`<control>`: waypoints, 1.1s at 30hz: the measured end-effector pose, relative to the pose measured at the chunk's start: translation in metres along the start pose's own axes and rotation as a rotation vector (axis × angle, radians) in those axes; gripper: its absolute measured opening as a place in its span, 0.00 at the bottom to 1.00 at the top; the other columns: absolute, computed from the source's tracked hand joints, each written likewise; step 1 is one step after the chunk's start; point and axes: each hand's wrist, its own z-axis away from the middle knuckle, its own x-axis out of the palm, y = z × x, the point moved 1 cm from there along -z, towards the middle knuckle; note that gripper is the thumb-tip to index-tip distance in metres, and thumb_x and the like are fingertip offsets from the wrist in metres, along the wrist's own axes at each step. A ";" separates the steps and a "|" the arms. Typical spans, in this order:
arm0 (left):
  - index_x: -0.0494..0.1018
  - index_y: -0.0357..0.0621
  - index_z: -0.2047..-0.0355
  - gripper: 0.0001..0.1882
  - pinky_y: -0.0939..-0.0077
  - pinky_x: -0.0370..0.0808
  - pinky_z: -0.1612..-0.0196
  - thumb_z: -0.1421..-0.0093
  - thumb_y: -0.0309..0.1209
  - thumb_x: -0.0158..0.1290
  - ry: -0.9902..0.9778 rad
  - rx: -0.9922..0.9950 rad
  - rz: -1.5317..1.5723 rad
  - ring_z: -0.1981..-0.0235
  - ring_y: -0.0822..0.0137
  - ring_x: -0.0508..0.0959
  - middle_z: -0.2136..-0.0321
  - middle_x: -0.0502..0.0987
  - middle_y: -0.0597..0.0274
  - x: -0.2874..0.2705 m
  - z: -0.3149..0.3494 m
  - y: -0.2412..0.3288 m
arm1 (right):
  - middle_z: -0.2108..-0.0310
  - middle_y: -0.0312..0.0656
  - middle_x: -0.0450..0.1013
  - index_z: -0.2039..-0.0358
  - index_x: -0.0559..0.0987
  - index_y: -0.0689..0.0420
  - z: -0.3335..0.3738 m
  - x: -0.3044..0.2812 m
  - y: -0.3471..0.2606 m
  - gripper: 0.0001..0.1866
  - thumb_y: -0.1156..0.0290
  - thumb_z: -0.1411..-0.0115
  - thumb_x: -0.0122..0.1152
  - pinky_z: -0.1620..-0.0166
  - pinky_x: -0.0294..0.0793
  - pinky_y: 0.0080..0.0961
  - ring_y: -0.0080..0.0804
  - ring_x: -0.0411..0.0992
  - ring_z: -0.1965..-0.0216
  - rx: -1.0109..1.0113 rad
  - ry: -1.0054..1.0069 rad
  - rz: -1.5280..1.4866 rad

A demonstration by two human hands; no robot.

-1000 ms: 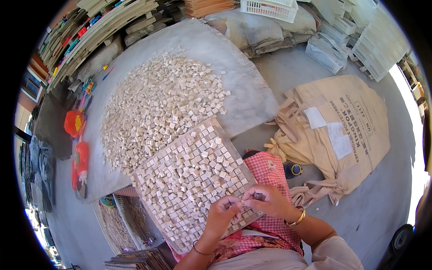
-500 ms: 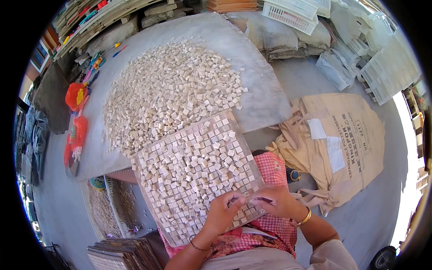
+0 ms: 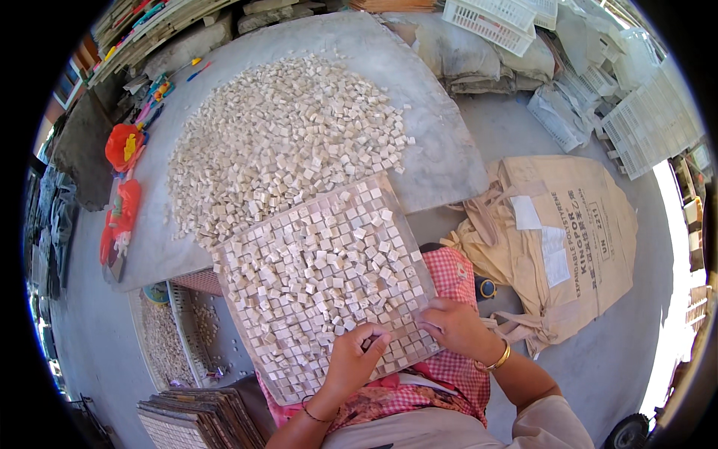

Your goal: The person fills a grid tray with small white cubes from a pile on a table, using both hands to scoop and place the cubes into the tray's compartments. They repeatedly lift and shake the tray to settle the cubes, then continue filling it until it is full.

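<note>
A square grid tray point(image 3: 263, 358) rests tilted on my lap, covered with small pale stone tiles point(image 3: 321, 262), some loose, some seated in the grid. My left hand point(image 3: 354, 362) lies on the tray's near edge with fingers curled over the tiles; whether it pinches one I cannot tell. My right hand point(image 3: 452, 328), with a gold bangle on the wrist, presses on tiles at the tray's near right corner. Beyond the tray a large heap of loose tiles point(image 3: 277, 138) lies on a grey sheet point(image 3: 441, 161).
Beige sacks point(image 3: 572, 232) lie crumpled on the concrete at the right. White plastic crates point(image 3: 493, 16) and grids stand at the back right. A stack of finished mosaic sheets point(image 3: 191, 415) and a mesh tray point(image 3: 168, 337) sit at my left. Red-orange gloves point(image 3: 122, 146) lie at the sheet's left edge.
The view has shifted a little, so the tray sits slightly higher. My hands have drawn apart: the left dropped to the near edge, the right moved to the near right corner.
</note>
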 end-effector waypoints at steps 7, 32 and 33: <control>0.75 0.34 0.69 0.05 0.81 0.67 0.71 0.45 0.24 0.54 0.040 0.064 -0.208 0.77 0.75 0.70 0.77 0.74 0.61 0.009 -0.001 0.000 | 0.71 0.40 0.70 0.66 0.76 0.57 -0.002 -0.002 0.000 0.08 0.71 0.47 0.59 0.66 0.72 0.31 0.39 0.71 0.70 -0.034 0.025 -0.031; 0.74 0.34 0.71 0.03 0.85 0.66 0.74 0.44 0.22 0.52 0.135 0.026 -0.163 0.78 0.81 0.67 0.79 0.73 0.67 -0.005 0.005 -0.003 | 0.70 0.41 0.69 0.63 0.74 0.57 -0.002 0.003 -0.003 0.12 0.69 0.49 0.61 0.65 0.72 0.30 0.39 0.71 0.68 -0.153 -0.074 0.080; 0.74 0.34 0.71 0.03 0.85 0.66 0.74 0.44 0.22 0.52 0.137 0.019 -0.159 0.78 0.81 0.68 0.79 0.73 0.67 -0.006 0.006 -0.002 | 0.70 0.41 0.69 0.64 0.74 0.57 -0.002 0.005 -0.002 0.12 0.69 0.49 0.62 0.65 0.72 0.30 0.39 0.71 0.67 -0.137 -0.059 0.053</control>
